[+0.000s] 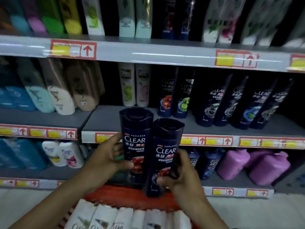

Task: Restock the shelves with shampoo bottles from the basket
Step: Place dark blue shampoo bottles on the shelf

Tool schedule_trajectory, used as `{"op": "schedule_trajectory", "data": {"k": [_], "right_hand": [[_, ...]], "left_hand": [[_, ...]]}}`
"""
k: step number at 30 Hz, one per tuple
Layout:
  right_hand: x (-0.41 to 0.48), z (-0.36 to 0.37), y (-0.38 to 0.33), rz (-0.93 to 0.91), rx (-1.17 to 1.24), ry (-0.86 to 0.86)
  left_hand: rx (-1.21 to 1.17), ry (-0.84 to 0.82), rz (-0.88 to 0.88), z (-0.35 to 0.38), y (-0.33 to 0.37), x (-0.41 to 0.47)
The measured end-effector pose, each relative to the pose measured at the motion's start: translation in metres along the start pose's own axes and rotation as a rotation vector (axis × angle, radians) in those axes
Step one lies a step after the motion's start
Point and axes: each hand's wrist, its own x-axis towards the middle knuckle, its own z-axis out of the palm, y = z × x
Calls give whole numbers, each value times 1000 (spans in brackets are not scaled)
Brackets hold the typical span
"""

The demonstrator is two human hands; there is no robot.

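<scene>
Two dark navy CLEAR shampoo bottles are held upright in front of the middle shelf. My left hand grips the left bottle around its lower half. My right hand grips the right bottle, which sits slightly lower and overlaps the first. Below them is the red basket with several white CLEAR bottles lying in a row. Matching dark bottles with red artwork stand further back on the middle shelf.
The middle shelf has bare grey space in front of the white and dark bottles behind the held pair. Brown and teal bottles fill its left part. Purple jugs and blue bottles stand on the lower shelf. Price tags line the shelf edges.
</scene>
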Motion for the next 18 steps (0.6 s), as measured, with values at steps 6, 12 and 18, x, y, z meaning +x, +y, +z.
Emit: {"op": "schedule_trajectory", "data": {"k": [6,12,18], "right_hand": [[82,-58,-30,-344,-145,141],[131,-87,-30,-381,-210,240],[152,-90,-16,-330,-259,269]], "left_hand": [[40,58,249,30,39,98],[99,113,352,54,34,152],[52,85,291,55,14,173]]}}
